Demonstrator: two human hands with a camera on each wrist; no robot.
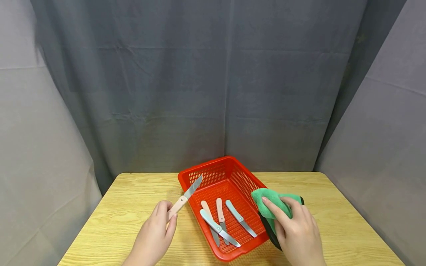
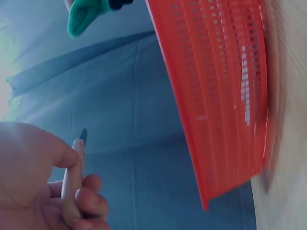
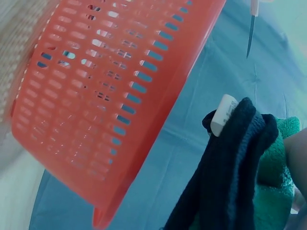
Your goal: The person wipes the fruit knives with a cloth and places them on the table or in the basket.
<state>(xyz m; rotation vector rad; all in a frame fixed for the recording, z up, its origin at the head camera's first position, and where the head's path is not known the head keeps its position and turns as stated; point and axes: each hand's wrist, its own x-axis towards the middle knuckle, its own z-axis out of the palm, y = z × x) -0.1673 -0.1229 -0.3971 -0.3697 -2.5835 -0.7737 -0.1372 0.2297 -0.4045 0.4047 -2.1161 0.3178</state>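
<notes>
My left hand (image 1: 155, 229) grips a knife (image 1: 177, 206) by its pale pink handle, blade pointing up and away over the left rim of the red basket (image 1: 229, 160). In my right hand (image 1: 298, 233) is a folded green cloth (image 1: 274, 203) with dark edging, held beside the basket's right rim. The right wrist view shows the cloth's dark border (image 3: 225, 167) and a small white tag (image 3: 223, 115). Inside the basket lie two pink-handled knives and two light-blue-handled ones, such as the blue knife (image 1: 240, 218) on the right. The other blue knife (image 1: 219, 228) crosses over both pink ones.
The basket stands on a light wood-grain table (image 1: 139, 195), turned at an angle near its middle. Behind the table hangs a grey curtain (image 1: 179, 88), with paler cloth panels (image 1: 382, 147) at both sides.
</notes>
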